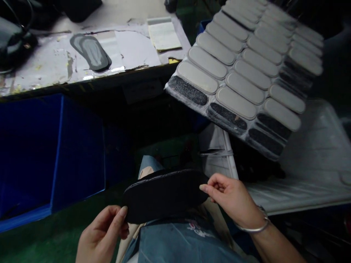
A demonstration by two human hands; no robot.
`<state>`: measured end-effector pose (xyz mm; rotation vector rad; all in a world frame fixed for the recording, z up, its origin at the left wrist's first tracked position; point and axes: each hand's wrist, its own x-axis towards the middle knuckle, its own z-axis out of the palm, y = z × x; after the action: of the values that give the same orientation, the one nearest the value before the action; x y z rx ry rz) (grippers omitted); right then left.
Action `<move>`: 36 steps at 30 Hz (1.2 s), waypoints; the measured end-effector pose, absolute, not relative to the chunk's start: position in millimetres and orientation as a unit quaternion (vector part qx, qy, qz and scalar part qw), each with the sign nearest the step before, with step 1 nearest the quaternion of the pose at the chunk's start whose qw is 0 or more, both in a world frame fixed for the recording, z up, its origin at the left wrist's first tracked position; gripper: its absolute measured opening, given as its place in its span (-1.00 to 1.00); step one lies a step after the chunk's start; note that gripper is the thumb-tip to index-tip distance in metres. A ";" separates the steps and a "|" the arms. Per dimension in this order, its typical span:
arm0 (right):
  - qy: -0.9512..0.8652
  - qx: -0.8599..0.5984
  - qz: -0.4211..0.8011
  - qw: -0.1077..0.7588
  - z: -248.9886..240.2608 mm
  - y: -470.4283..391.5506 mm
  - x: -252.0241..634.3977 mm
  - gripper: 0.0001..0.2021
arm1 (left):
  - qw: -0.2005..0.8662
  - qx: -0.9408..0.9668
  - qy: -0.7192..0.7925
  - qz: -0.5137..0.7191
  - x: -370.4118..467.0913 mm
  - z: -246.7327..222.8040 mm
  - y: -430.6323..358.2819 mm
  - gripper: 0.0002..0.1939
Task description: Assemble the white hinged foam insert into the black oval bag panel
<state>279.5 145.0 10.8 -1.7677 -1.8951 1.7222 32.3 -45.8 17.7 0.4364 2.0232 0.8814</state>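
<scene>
A flat black oval pad point(164, 197) is stretched lengthwise between my two hands, above my lap. At its left end my left hand point(102, 230) pinches the edge between thumb and fingers. The opposite end is pinched in my right hand point(230, 197), which wears a silver bracelet at the wrist. A thin lighter line runs along the pad's upper edge; its underside is hidden. Up and to the right, a tilted sheet point(241, 62) carries rows of grey oval pieces, with several dark fuzzy ovals showing along its near side.
A worn white worktable point(137, 47) at the back left holds grey oval pieces point(94, 53) and a notepad point(164, 33). Below it stands a blue bin point(79, 146). Under the tilted sheet, a white plastic crate point(309, 186) sits right of my legs.
</scene>
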 end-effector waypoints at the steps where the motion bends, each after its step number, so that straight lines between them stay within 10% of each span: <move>1: -0.611 -0.570 0.549 0.014 11.4 144.9 279.0 -0.69 | 0.432 0.176 0.812 0.352 32.1 17.8 -45.6 -0.69; 21: -0.552 -0.511 0.654 0.078 -24.6 154.0 292.8 -0.55 | 0.421 0.210 0.765 0.440 34.4 -0.4 -48.5 -0.73; 36: -0.887 -0.327 0.279 0.170 3.3 146.2 291.0 -0.21 | 0.343 0.260 0.760 0.487 28.5 -8.6 -45.5 -0.57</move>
<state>291.0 146.2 3.3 -0.9292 -2.5199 0.7933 28.5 -45.5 -8.6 0.6745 1.9747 1.2666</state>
